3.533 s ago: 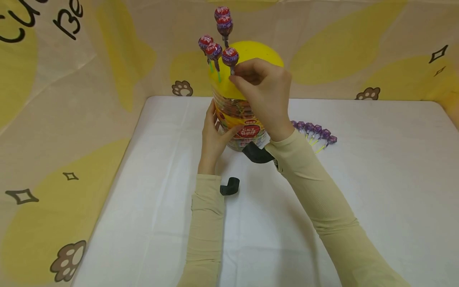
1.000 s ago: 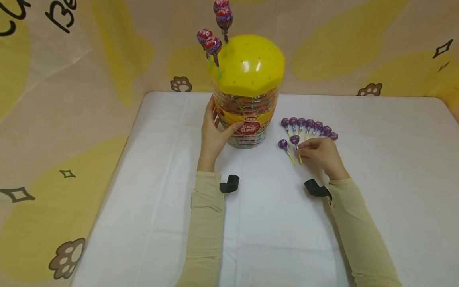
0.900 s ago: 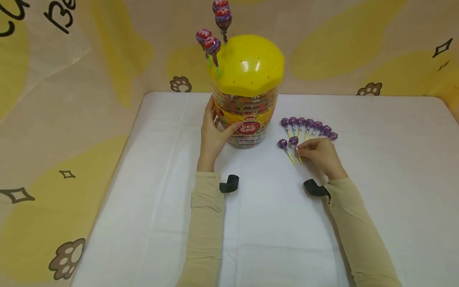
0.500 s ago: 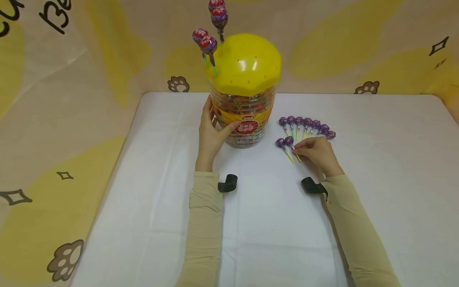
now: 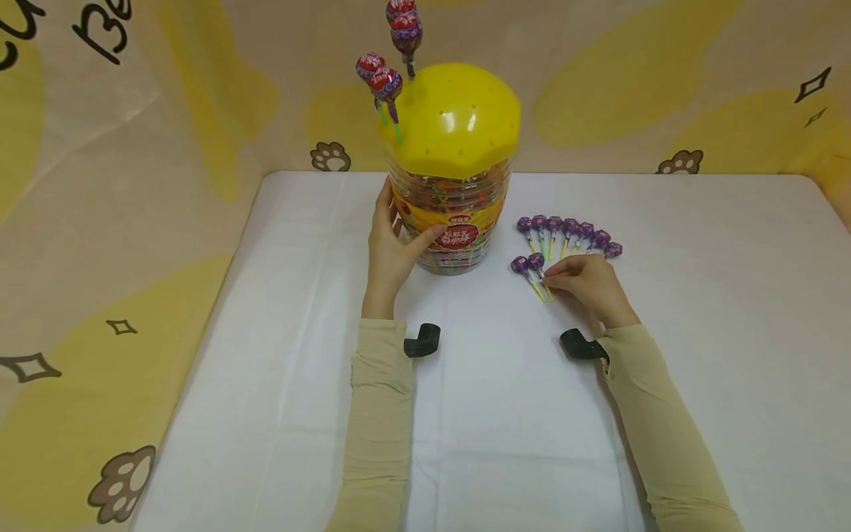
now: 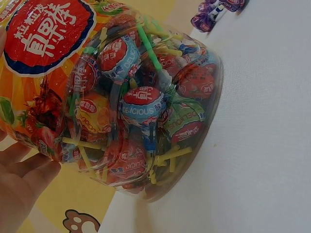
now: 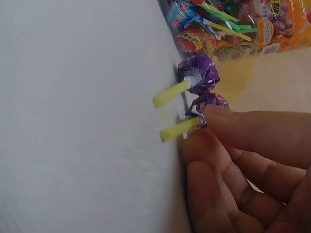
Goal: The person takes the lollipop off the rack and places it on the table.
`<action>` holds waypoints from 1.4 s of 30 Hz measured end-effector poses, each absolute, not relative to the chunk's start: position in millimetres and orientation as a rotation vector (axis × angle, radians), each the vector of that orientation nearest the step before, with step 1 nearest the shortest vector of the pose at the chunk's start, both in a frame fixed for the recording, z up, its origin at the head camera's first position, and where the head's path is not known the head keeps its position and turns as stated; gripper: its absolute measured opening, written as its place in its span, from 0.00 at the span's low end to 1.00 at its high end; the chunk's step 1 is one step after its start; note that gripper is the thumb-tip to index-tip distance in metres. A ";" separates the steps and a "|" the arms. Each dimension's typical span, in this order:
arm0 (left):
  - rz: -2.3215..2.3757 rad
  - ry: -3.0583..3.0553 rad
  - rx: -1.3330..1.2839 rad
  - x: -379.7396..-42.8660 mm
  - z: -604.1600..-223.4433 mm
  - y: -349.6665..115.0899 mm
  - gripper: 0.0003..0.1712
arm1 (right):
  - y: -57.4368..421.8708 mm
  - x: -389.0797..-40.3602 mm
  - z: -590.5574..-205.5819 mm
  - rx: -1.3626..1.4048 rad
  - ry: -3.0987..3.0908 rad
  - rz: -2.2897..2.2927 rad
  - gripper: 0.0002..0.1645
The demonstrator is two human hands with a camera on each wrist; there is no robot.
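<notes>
A clear plastic jar of lollipops (image 5: 459, 255) with a domed yellow lid (image 5: 459, 111) stands at the back of the table. My left hand (image 5: 391, 251) grips its left side, thumb across the printed label. Several purple-and-red lollipops (image 5: 387, 85) stick up from the lid's left part. To the right of the jar, my right hand (image 5: 588, 284) pinches the stick of a purple lollipop (image 5: 535, 261) between thumb and forefinger, low at the table. A similar lollipop (image 5: 521, 264) lies just left of it, their yellow sticks side by side in the right wrist view.
Behind the right hand, several purple lollipops (image 5: 570, 227) lie in a fanned row on the white table (image 5: 505, 428). A patterned yellow-and-beige cloth (image 5: 598, 89) forms the backdrop. Each wrist carries a black mount (image 5: 423, 340).
My right hand has come down from the lid to the table with a lollipop and slid it left, close beside the other one. My left hand keeps its grip on the jar.
</notes>
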State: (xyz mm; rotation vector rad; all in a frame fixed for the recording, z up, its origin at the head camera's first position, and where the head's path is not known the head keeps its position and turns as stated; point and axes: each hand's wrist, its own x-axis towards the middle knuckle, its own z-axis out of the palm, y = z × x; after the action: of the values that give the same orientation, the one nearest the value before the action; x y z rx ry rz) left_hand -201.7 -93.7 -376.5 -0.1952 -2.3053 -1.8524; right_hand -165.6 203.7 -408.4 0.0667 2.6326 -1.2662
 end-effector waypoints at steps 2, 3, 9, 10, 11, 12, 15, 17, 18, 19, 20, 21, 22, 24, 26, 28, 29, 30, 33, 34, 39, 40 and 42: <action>-1.845 -2.311 -0.190 -201.4 -376.0 -93.4 0.55 | 206.1 -165.6 -410.2 0.059 2.604 -1.326 0.17; -1.843 -2.313 -0.190 -201.1 -375.7 -93.4 0.55 | 207.1 -165.5 -411.0 0.059 2.578 -1.371 0.17; -1.842 -2.308 -0.201 -200.5 -375.5 -93.9 0.55 | 210.0 -165.3 -413.3 0.095 2.426 -1.577 0.18; -1.841 -2.306 -0.202 -200.5 -375.5 -93.9 0.55 | 210.2 -165.2 -413.2 0.102 2.412 -1.590 0.19; -1.841 -2.305 -0.204 -200.4 -375.7 -93.8 0.55 | 210.4 -165.1 -413.0 0.107 2.405 -1.597 0.20; -1.841 -2.304 -0.204 -200.2 -375.7 -93.7 0.55 | 210.5 -164.8 -412.6 0.113 2.400 -1.605 0.20; -1.843 -2.307 -0.205 -199.9 -375.6 -94.9 0.54 | 208.6 -164.0 -410.2 0.123 2.398 -1.656 0.20; -1.844 -2.312 -0.204 -199.6 -375.4 -95.3 0.54 | 206.5 -163.7 -407.9 0.115 2.356 -1.775 0.19; -1.844 -2.312 -0.208 -199.8 -375.2 -95.5 0.54 | 205.3 -163.8 -406.4 0.105 2.323 -1.851 0.18; -1.842 -2.314 -0.210 -199.8 -374.9 -95.5 0.54 | 203.9 -163.9 -404.7 0.088 2.291 -1.926 0.17; -1.840 -2.314 -0.211 -199.8 -374.8 -95.5 0.54 | 202.5 -164.2 -402.8 0.064 2.259 -1.998 0.15; -1.840 -2.313 -0.212 -199.9 -374.6 -95.5 0.54 | 200.8 -164.5 -400.8 0.044 2.232 -2.057 0.14; -1.838 -2.313 -0.212 -200.1 -374.8 -95.4 0.55 | 199.3 -164.8 -398.5 0.020 2.207 -2.099 0.13; -1.840 -2.309 -0.214 -200.2 -374.9 -95.1 0.55 | 195.9 -165.5 -393.7 -0.024 2.198 -2.146 0.10; -1.843 -2.309 -0.216 -200.2 -375.3 -94.9 0.55 | 191.8 -166.0 -388.6 -0.057 2.202 -2.169 0.08; -1.844 -2.307 -0.224 -200.3 -375.5 -94.5 0.55 | 187.3 -166.4 -382.8 -0.080 2.187 -2.204 0.07; -1.845 -2.305 -0.230 -200.2 -375.4 -94.2 0.55 | 184.7 -166.8 -379.4 -0.091 2.195 -2.211 0.06; -1.843 -2.306 -0.235 -200.4 -375.6 -94.1 0.55 | 182.0 -167.3 -375.7 -0.099 2.192 -2.225 0.06; -1.835 -2.306 -0.242 -200.6 -375.7 -94.5 0.56 | 173.3 -169.5 -362.7 -0.125 2.208 -2.239 0.06; -1.834 -2.306 -0.241 -200.7 -375.7 -94.7 0.56 | 170.3 -170.8 -357.8 -0.133 2.225 -2.233 0.07; -1.827 -2.310 -0.233 -200.1 -375.5 -94.9 0.56 | 157.7 -178.6 -332.9 -0.178 2.274 -2.220 0.07; -1.826 -2.310 -0.232 -200.0 -375.6 -94.9 0.56 | 155.5 -180.2 -328.0 -0.184 2.277 -2.222 0.06; -1.823 -2.312 -0.228 -199.9 -375.7 -95.0 0.55 | 151.6 -182.8 -318.6 -0.209 2.272 -2.240 0.05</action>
State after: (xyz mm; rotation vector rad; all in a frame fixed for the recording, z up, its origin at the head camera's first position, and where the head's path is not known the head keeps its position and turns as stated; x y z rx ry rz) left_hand -199.9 -95.0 -375.7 -0.2282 -2.3121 -1.8228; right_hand -182.8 151.6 -318.6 -0.2089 2.2720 -2.2397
